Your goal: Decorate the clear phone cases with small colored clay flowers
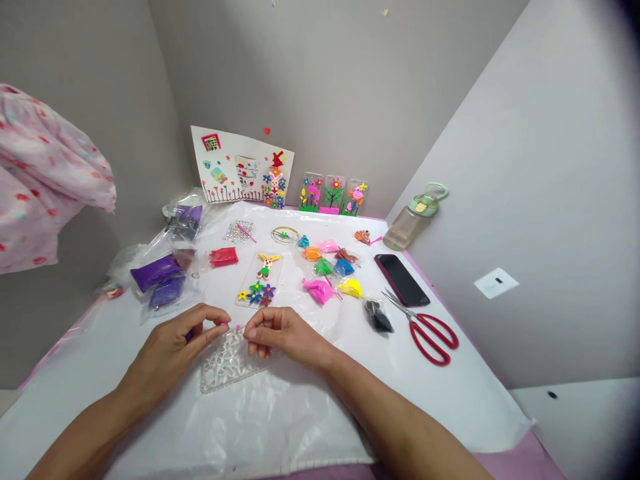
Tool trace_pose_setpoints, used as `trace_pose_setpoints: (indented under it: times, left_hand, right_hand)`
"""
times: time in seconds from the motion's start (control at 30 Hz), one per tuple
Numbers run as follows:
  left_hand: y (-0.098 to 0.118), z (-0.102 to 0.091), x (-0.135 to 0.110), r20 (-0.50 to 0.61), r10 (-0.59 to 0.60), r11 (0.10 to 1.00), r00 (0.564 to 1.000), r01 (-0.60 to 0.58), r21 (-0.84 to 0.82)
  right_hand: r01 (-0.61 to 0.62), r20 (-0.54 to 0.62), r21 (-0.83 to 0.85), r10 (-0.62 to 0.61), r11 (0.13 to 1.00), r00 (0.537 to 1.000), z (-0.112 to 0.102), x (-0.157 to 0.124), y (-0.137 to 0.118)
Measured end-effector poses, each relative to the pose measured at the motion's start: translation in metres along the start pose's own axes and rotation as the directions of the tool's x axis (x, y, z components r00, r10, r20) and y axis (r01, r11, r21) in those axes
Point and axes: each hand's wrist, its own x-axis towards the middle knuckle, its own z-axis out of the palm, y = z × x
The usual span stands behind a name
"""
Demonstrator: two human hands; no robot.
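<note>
My left hand (175, 337) pinches a small bit of pink clay (223, 325) between thumb and index finger. Something dark purple shows under its curled fingers. My right hand (285, 335) is closed beside it, thumb and fingertip together; what they hold, if anything, is hidden. A second pink bit (239, 327) shows between the hands, at the far edge of a clear mould (225, 367) with a raised pattern. The mould lies on the white sheet under my fingers, partly covered by both hands. Just beyond stands a clear panel (255, 273) lying flat, with a clay rabbit and several clay flowers.
Several bagged clay lumps, including a pink one (319, 291) and a black one (379, 317), lie right of centre. Red-handled scissors (434, 339), a phone (401, 280) and a bottle (411, 220) are farther right. Purple clay packs (155, 272) sit left, decorated panels (334, 193) at the wall.
</note>
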Motion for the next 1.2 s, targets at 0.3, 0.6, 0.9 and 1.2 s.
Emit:
trace_pose_setpoints:
  times: [0.3,0.6,0.9,1.2]
  left_hand:
    - [0.004,0.002,0.002,0.036,0.045,0.997,0.998,-0.043,-0.071]
    - [0.003,0.003,0.000,0.077,-0.030,0.997,0.997,0.036,-0.071]
    - [-0.006,0.004,0.001,0.064,0.031,0.998,0.997,-0.028,-0.051]
    - [-0.007,0.009,-0.002,0.090,-0.050,0.999,0.995,0.052,-0.016]
  right_hand:
    - [0.022,-0.001,-0.014,-0.022,1.000,1.000,-0.001,0.000,0.000]
    - [0.036,0.013,-0.018,-0.036,0.999,0.999,-0.003,-0.001,0.001]
    - [0.157,-0.161,-0.650,-0.337,0.744,0.928,0.008,-0.006,-0.002]
    - [0.141,-0.106,-0.733,-0.317,0.666,0.942,0.008,-0.004,0.003]
